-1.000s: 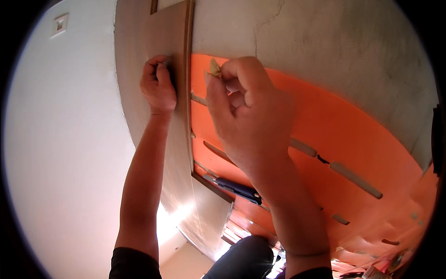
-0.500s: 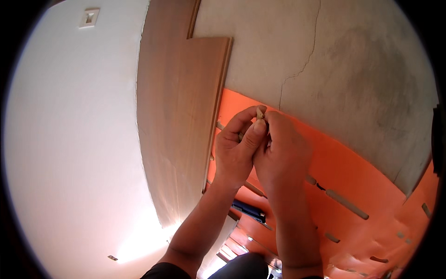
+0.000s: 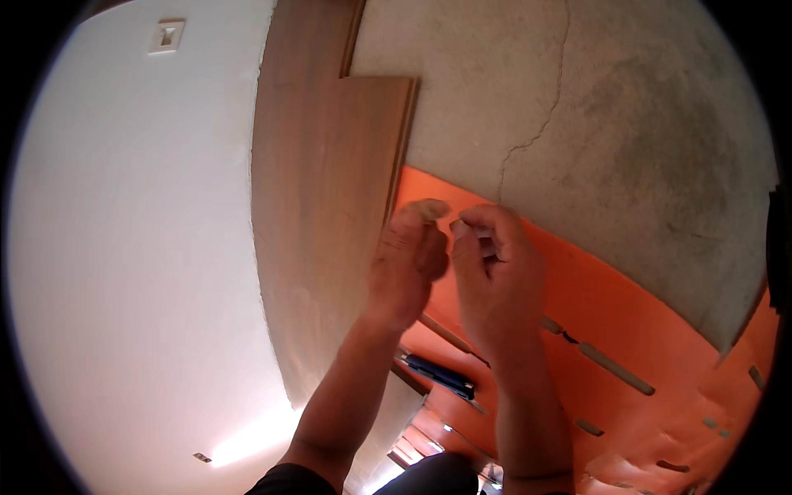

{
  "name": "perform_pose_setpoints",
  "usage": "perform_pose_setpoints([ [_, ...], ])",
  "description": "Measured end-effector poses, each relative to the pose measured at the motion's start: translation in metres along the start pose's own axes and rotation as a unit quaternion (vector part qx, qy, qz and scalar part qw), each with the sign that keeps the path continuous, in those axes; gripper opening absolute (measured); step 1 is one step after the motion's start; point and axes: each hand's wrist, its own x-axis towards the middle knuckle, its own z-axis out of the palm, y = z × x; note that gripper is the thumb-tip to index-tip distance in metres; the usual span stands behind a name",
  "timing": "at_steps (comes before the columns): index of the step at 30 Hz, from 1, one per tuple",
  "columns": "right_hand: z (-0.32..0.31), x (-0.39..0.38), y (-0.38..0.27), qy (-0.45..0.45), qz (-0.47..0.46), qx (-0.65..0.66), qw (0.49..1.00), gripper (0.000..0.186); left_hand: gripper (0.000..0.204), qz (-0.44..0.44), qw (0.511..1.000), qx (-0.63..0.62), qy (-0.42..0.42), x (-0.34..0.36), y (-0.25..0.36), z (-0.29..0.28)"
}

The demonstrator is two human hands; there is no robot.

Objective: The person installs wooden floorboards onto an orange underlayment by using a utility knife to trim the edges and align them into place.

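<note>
My left hand (image 3: 404, 260) is closed, thumb against the bent fingers. A small yellowish-tan piece (image 3: 431, 209) appears at its fingertips, smeared by motion and too small to name. Just to the right, my right hand (image 3: 502, 276) makes a pinch with thumb and index finger, the other fingers curled; whatever lies in the pinch is too small to make out. A narrow gap separates the two hands. Both hover over an orange sheet (image 3: 594, 305), close to the edge of the brown wood flooring planks (image 3: 330, 190).
A dark blue utility knife-like tool (image 3: 440, 376) lies on the sheet by my left forearm. Slots and tan strips (image 3: 615, 367) show in the sheet. Cracked grey concrete (image 3: 462, 107) stretches beyond it. A white wall (image 3: 140, 247) with a socket plate (image 3: 167, 35) borders the planks at left.
My hands, together around a small tan piece before, have come apart. The left hand has moved slightly left and turned; the right keeps its pinch. The view has shifted a little.
</note>
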Motion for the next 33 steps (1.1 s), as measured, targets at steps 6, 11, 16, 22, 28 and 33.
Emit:
perform_pose_setpoints([
  [6,-0.018,0.007,-0.016,0.062,0.007,0.122,0.991,0.012,0.03,0.182,0.945,0.256,0.092,0.044,0.026,-0.063],
  [11,-0.014,0.005,-0.017,0.061,0.009,0.129,0.99,0.012,0.032,0.352,0.753,0.545,0.109,0.085,-0.006,-0.087],
  [16,-0.014,0.008,-0.014,0.077,0.007,0.137,0.988,0.012,0.024,0.127,0.946,0.294,0.051,0.099,0.037,-0.097],
  [22,-0.014,0.007,-0.016,0.057,0.009,0.146,0.988,0.011,0.021,0.159,0.922,0.352,-0.015,0.16,0.076,-0.053],
  [28,-0.021,0.01,-0.016,0.083,-0.019,0.14,0.987,0.011,0.031,0.223,0.627,0.746,-0.001,0.177,0.083,0.011],
  [33,-0.034,0.009,-0.031,0.056,0.025,0.145,0.988,0.011,0.034,0.284,0.584,0.752,-0.111,0.201,0.087,-0.008],
])
